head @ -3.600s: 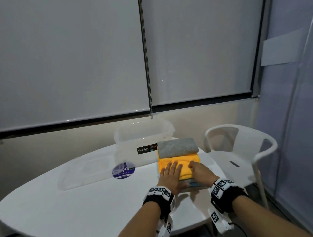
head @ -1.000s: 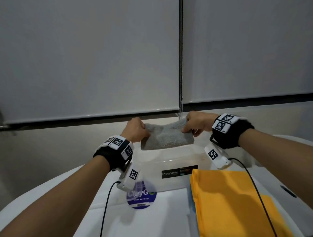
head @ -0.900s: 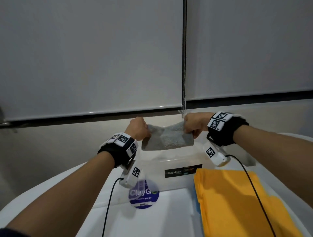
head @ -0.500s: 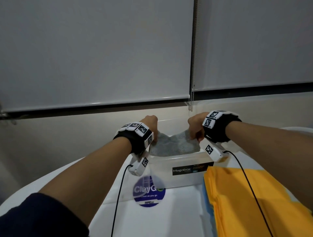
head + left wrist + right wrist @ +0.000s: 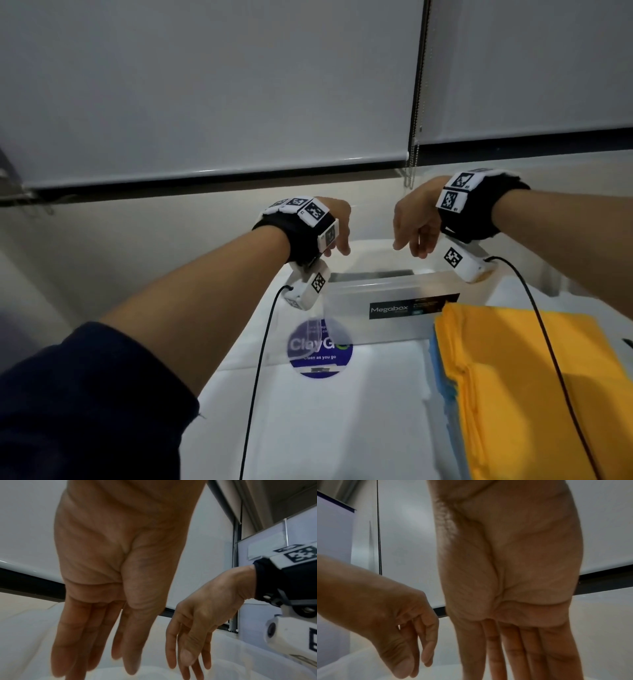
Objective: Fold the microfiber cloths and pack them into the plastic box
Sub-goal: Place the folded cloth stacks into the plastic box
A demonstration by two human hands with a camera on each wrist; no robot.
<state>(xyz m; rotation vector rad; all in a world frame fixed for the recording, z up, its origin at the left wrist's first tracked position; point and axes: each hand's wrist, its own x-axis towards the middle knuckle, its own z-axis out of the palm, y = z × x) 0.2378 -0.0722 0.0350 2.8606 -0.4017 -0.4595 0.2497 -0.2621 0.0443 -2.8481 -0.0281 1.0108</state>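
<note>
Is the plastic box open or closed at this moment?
Open: the plastic box has no lid on top, and both hands hover over its opening.

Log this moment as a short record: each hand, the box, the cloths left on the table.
left hand: empty, fingers relaxed and pointing down, above the plastic box
right hand: empty, fingers relaxed and pointing down, above the plastic box
plastic box: clear, open, Megabox label on its near wall; contents hard to see
yellow cloth: folded, on the table right of the box
blue cloth: under the yellow cloth, only its edge showing
table: white, ClayGo sticker near the box
</note>
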